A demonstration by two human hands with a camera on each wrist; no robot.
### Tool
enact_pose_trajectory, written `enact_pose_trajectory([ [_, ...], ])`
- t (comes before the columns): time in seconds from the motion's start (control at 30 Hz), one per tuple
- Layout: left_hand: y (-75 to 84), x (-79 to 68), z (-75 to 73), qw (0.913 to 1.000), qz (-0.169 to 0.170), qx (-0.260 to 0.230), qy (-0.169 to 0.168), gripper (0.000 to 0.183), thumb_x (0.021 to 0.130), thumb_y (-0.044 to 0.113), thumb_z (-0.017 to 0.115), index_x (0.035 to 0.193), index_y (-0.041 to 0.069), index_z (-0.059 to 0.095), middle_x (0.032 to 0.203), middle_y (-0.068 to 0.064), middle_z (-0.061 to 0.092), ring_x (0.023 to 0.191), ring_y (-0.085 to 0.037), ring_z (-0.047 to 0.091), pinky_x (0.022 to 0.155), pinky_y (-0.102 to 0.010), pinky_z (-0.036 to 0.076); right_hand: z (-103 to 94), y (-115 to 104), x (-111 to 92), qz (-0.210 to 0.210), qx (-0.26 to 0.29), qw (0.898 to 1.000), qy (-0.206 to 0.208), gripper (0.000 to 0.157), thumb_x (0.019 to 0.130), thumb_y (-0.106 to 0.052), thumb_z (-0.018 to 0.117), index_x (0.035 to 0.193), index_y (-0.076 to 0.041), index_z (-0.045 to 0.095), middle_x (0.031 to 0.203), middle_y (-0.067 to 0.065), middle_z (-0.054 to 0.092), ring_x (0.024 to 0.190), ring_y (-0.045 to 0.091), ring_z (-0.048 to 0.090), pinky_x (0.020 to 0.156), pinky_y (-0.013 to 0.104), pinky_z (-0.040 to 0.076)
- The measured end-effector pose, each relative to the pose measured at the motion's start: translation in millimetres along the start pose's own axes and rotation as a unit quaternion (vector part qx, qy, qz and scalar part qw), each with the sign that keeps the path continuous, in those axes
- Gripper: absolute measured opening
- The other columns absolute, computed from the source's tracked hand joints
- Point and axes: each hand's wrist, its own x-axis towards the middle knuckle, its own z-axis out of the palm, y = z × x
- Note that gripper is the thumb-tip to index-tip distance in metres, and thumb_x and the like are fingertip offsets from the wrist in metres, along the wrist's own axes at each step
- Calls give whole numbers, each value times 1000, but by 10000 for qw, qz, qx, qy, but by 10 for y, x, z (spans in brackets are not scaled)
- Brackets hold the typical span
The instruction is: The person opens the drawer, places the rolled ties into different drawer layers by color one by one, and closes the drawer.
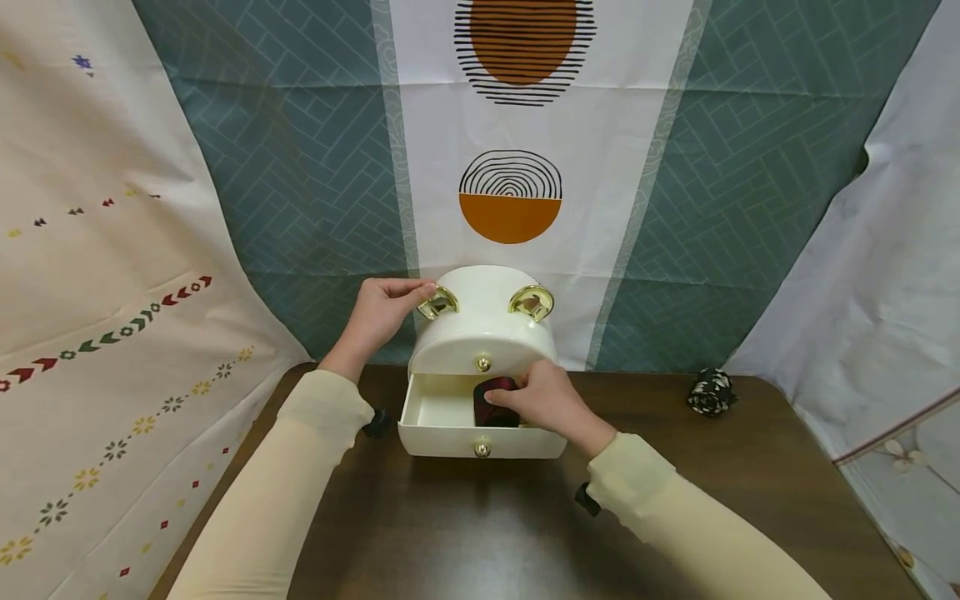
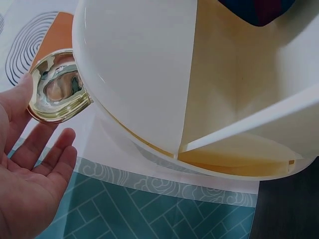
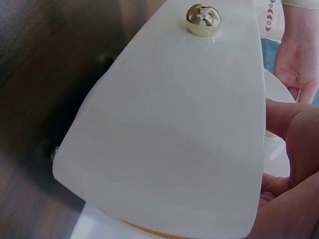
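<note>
A white rounded drawer box (image 1: 483, 304) with two gold ear-shaped parts stands at the back of the table, its lower drawer (image 1: 442, 442) pulled out. My left hand (image 1: 378, 317) pinches the left gold ear (image 2: 57, 87) between thumb and finger, the other fingers loosely bent. My right hand (image 1: 551, 400) reaches over the drawer front and grips a dark red and navy item (image 1: 482, 408), perhaps a rolled necktie, inside the drawer. Only the item's lower edge shows in the left wrist view. The drawer front hides the right fingertips in the right wrist view.
A black and white patterned rose-like ornament (image 1: 712, 392) lies at the table's back right. Gold knobs (image 1: 482, 449) stick out from the drawer fronts. Patterned cloth (image 1: 322, 167) hangs behind the dark wooden table (image 1: 465, 533) and at both sides.
</note>
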Motion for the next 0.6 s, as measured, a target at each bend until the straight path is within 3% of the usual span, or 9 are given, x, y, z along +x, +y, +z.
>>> enact_pose_trajectory([
  [0.2, 28, -9, 1, 10000, 23, 9, -9, 37, 81, 46, 69, 106, 18, 74, 109, -2, 71, 112, -14, 59, 99, -41, 46, 27, -17, 28, -36, 206, 9998, -77, 49, 76, -43, 75, 48, -13, 46, 42, -2, 44, 44, 23, 59, 45, 31, 46],
  [0.6, 29, -11, -8, 9999, -87, -49, -46, 38, 80, 45, 70, 107, 18, 73, 111, -3, 70, 115, -16, 58, 102, -41, 44, 119, -22, 61, 127, 426, 9984, -350, 54, 84, -39, 68, 46, -16, 36, 40, -5, 33, 37, 14, 47, 43, 26, 41],
])
